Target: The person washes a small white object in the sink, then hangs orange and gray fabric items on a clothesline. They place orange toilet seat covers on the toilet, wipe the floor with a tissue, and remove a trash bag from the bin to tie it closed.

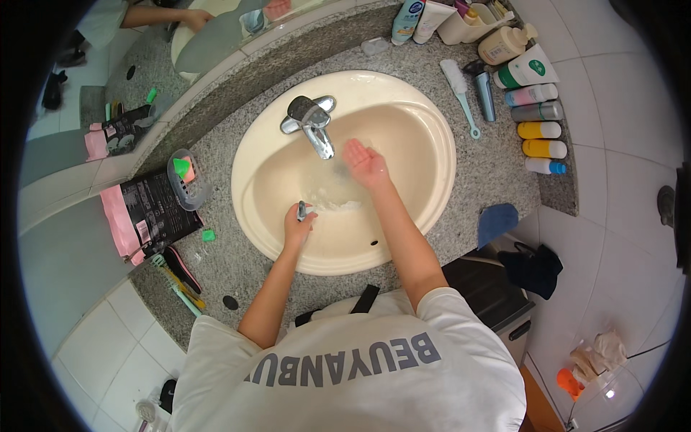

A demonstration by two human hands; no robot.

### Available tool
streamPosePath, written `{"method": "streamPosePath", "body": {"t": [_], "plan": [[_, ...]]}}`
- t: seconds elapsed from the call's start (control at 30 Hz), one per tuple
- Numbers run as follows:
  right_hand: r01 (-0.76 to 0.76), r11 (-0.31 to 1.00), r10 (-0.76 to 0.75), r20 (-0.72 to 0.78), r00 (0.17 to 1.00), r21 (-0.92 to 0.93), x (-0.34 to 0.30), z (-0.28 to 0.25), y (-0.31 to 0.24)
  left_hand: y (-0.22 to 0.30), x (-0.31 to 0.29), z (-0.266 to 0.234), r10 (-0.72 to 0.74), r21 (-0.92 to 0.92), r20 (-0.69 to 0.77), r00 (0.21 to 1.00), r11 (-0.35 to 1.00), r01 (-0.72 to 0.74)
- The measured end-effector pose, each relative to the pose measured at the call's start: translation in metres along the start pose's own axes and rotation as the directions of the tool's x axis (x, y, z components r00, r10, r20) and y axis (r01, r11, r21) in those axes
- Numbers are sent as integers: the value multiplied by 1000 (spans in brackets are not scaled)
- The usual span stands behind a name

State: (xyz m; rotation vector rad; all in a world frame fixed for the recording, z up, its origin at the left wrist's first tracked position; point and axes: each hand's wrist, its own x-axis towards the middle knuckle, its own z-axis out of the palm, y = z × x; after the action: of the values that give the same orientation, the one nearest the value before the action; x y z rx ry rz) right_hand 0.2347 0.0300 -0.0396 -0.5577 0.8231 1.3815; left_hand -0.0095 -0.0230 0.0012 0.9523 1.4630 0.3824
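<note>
Both of my hands are inside a cream oval sink (246, 155). My left hand (296, 225) is closed around a small silvery-dark object (301, 211), too small to name, in the left front part of the bowl. My right hand (366, 165) is held palm up with its fingers stretched out, just right of the spout of the chrome faucet (309, 115); nothing lies on the palm. Cloudy water with white froth (345, 207) sits in the bowl between the hands.
Bottles and tubes, among them a pump bottle (502, 45), line the counter's right edge. Nearer the sink lie a white-and-teal brush (461, 97) and a blue cloth (497, 225). Left stand a clear soap dish (194, 196), a black-and-pink pouch (155, 216) and toothbrushes (180, 286).
</note>
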Motion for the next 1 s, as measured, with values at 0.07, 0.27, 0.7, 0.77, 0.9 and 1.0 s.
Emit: {"method": "streamPosePath", "body": {"t": [0.07,0.27,0.7,0.77,0.9,1.0], "plan": [[-100,991,102,19,995,-89,-2,-4,18,1,-4,4,5,11,3,1000,1000,-5],[-395,901,265,492,829,180,25,-22,14,16,-10,9,14,-95,2,1000,995,-14],[-136,-991,-96,739,667,-5,-140,-13,-59,12,-28,2,36,-40,68,997,999,-33],[-339,-919,-113,692,713,200,-149,-27,-69,16,-32,3,68,-11,64,996,998,-67],[-68,-945,-183,345,920,-321,-174,-88,8,14,-36,1,60,27,74,995,998,-62],[184,-805,297,-114,948,-564,-176,-47,23,13,-43,-2,75,53,64,995,995,-79]]}}
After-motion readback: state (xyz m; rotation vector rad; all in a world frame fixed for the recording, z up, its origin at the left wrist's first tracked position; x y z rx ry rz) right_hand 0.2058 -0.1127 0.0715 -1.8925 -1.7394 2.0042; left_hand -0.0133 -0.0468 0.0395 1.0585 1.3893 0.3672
